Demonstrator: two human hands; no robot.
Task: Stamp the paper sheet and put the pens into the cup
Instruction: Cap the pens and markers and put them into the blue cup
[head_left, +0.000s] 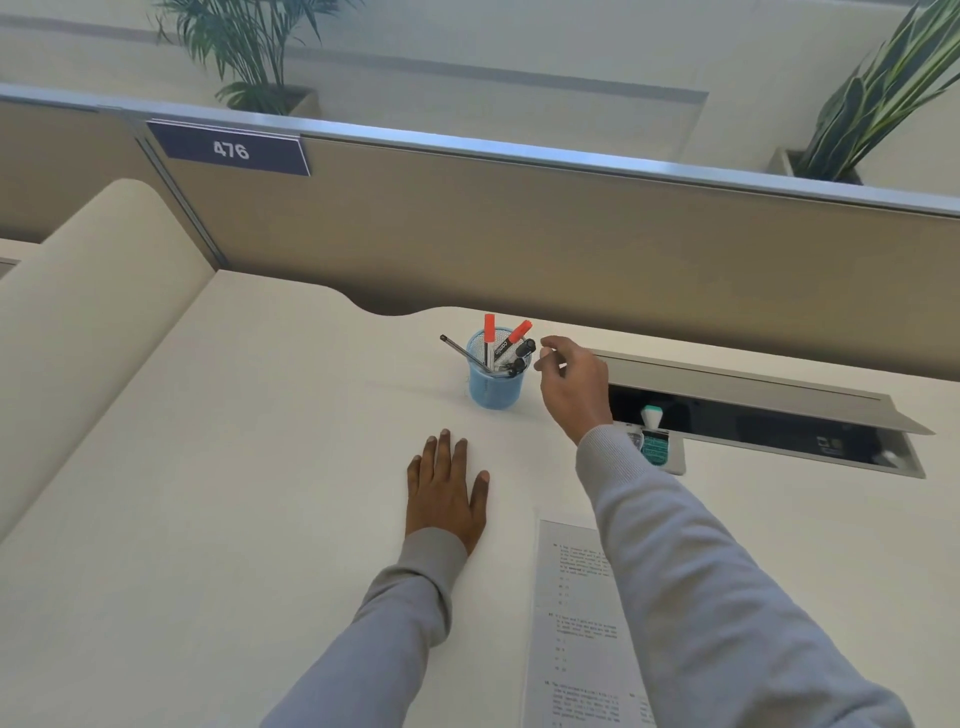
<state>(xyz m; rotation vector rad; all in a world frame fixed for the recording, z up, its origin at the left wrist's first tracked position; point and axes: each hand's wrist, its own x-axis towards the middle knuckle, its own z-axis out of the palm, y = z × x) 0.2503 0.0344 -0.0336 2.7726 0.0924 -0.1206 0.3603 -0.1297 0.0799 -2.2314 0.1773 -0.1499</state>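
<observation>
A blue translucent cup (491, 387) stands near the far edge of the cream desk (234, 493). Several pens (506, 345) with red and black caps lean inside it. My right hand (571, 387) hovers just right of the cup's rim, fingers loosely curled and apart, holding nothing. My left hand (447, 488) lies flat on the desk, fingers spread, in front of the cup. A printed paper sheet (571, 623) lies at the near right, partly under my right sleeve. A stamp (652, 434) with a white-teal handle stands right of my right wrist.
An open cable tray (769, 415) with a raised lid is set into the desk on the right. A beige partition (519, 234) with a "476" label (231, 150) closes the far side. Plants stand behind it.
</observation>
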